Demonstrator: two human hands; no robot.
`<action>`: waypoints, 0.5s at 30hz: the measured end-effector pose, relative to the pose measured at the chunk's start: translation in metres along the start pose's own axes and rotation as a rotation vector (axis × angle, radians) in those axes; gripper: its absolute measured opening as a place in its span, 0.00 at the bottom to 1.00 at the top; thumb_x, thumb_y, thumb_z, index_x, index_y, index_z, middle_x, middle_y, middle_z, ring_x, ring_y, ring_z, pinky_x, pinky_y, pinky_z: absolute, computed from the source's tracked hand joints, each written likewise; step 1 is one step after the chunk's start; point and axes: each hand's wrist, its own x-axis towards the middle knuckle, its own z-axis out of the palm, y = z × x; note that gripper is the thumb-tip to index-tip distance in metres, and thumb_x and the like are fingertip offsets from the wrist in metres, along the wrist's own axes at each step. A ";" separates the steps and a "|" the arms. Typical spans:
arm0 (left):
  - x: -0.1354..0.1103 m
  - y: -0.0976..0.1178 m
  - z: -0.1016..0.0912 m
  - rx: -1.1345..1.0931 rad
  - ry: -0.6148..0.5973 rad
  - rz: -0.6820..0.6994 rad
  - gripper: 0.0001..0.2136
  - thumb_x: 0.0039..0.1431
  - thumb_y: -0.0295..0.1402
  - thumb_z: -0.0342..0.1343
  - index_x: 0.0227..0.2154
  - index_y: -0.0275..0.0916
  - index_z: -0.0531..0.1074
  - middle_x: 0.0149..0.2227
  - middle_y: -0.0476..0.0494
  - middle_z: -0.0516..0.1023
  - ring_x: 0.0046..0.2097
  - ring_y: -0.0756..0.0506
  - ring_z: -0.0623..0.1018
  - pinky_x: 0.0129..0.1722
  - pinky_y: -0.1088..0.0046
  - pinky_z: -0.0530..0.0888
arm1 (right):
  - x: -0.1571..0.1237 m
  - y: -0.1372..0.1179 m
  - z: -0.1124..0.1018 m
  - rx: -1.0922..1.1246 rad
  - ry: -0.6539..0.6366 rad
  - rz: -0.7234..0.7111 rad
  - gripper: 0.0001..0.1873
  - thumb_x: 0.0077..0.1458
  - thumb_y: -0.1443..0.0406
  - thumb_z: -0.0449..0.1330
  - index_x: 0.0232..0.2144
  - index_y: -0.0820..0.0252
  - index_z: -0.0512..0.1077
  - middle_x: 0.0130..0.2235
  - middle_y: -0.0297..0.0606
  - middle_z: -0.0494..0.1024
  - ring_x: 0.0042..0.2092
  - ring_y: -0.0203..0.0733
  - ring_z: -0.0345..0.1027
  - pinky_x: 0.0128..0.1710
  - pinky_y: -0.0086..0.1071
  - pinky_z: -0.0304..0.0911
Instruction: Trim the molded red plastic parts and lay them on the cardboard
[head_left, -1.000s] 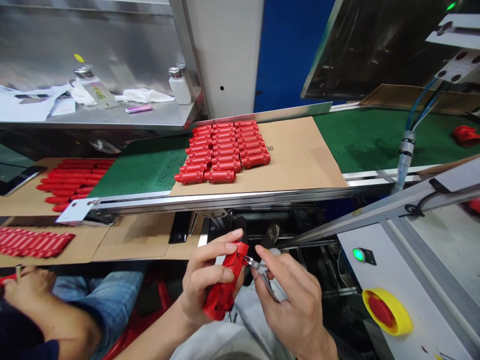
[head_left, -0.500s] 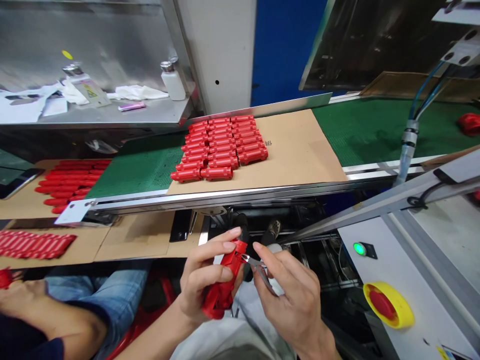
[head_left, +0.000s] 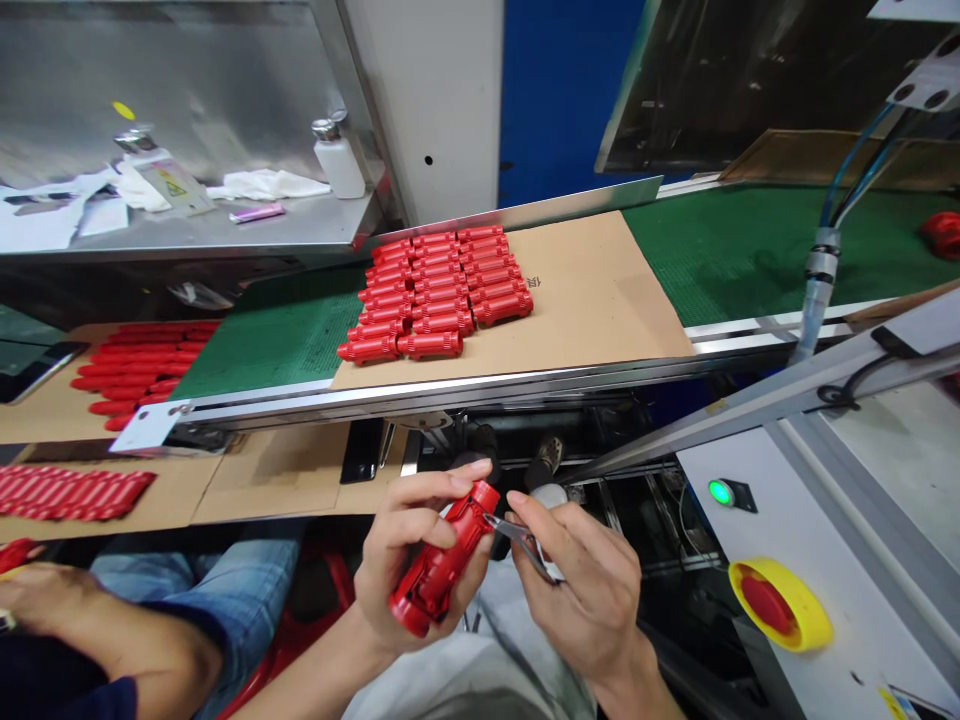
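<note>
Sitting at the line with my hands low in front of me, I have a green conveyor belt [head_left: 274,335] running just ahead, and a brown cardboard sheet [head_left: 592,290] on it carries neat rows of red moulded parts [head_left: 427,295]. The belt's metal side rail [head_left: 420,395] passes between those rows and my hands, while a grey aluminium bar [head_left: 780,400] slants in from the right, above a yellow-collared emergency stop button [head_left: 776,605]. Off to the left, a co-worker's hand [head_left: 45,600] sits beside more red parts on cardboard [head_left: 71,490]. My left hand [head_left: 416,565] is clenched, fingers curled around a red plastic part [head_left: 439,565] that tilts up toward my right, held over my lap. My right hand [head_left: 577,590] is closed in a pinch on small side cutters [head_left: 525,545], and their tips reach the upper end of the part, seeming to touch it. I can't tell exactly how far the jaws are open; they look nearly closed.
</note>
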 end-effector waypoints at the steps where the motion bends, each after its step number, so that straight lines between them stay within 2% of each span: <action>1: -0.001 0.000 0.000 -0.005 0.002 -0.006 0.24 0.53 0.07 0.64 0.46 0.37 0.67 0.53 0.36 0.76 0.58 0.30 0.86 0.55 0.50 0.89 | 0.000 0.000 0.001 0.002 0.007 -0.002 0.20 0.64 0.76 0.68 0.57 0.62 0.80 0.30 0.33 0.78 0.28 0.33 0.72 0.32 0.28 0.69; 10: -0.005 0.002 0.003 -0.089 -0.017 -0.024 0.25 0.53 0.06 0.64 0.47 0.36 0.67 0.54 0.36 0.74 0.58 0.29 0.86 0.55 0.49 0.89 | -0.007 0.005 0.002 0.061 0.041 -0.025 0.20 0.64 0.76 0.66 0.56 0.59 0.79 0.31 0.34 0.80 0.28 0.34 0.73 0.30 0.28 0.70; 13: -0.004 0.001 0.002 -0.057 -0.021 -0.034 0.23 0.54 0.07 0.65 0.46 0.36 0.68 0.53 0.36 0.75 0.57 0.29 0.86 0.54 0.50 0.90 | -0.012 0.004 -0.003 0.187 0.044 0.055 0.19 0.64 0.75 0.65 0.55 0.57 0.79 0.31 0.33 0.80 0.26 0.33 0.71 0.27 0.28 0.68; 15: -0.003 -0.001 0.001 -0.016 -0.001 -0.079 0.22 0.55 0.08 0.66 0.45 0.36 0.69 0.52 0.37 0.76 0.57 0.30 0.86 0.54 0.50 0.89 | -0.015 0.003 -0.009 0.281 0.101 0.154 0.17 0.64 0.75 0.64 0.52 0.56 0.80 0.30 0.31 0.78 0.25 0.32 0.66 0.24 0.28 0.64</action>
